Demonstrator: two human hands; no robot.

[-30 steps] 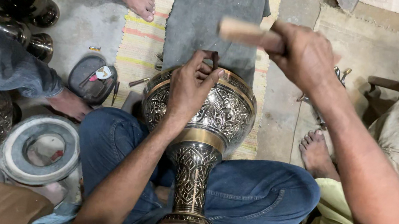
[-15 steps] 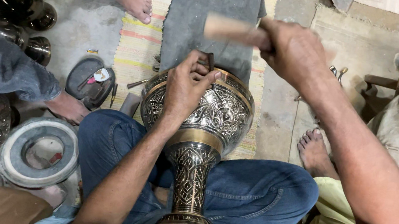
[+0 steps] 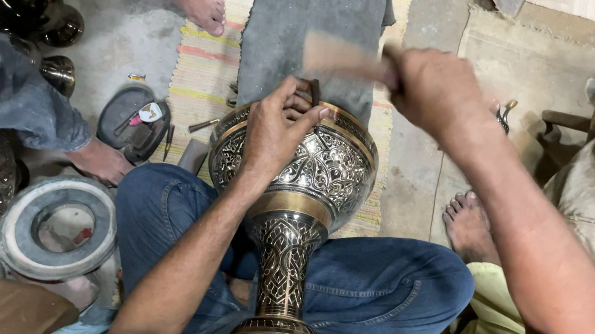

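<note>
Vase: large engraved brass vase with black-filled floral pattern and a slim pedestal foot (image 3: pixel 293 191), lying tilted across the person's lap, directly under the left hand.
Left hand: left hand (image 3: pixel 279 125) rests on the vase shoulder, fingers pinched around a small dark metal chisel (image 3: pixel 314 90) set against the rim.
Right hand: right hand (image 3: pixel 429 88) is clenched around a pale wooden mallet (image 3: pixel 337 57), raised just above and beyond the left hand; the mallet head is blurred.
Risk, fingers: the left fingertips sit just beside the chisel head; an off-centre blow could land on them.
Risk, surface: a slanted chisel could skid and scar the engraved pattern.
Risk, support: the vase rests only on blue-jeaned thighs; a hard strike could roll it off the lap.
Risk, bystanders: another person's bare foot (image 3: pixel 200 3) on the striped woven floor mat (image 3: pixel 206 61), left of the left hand, lies near any dropped tool.
</note>
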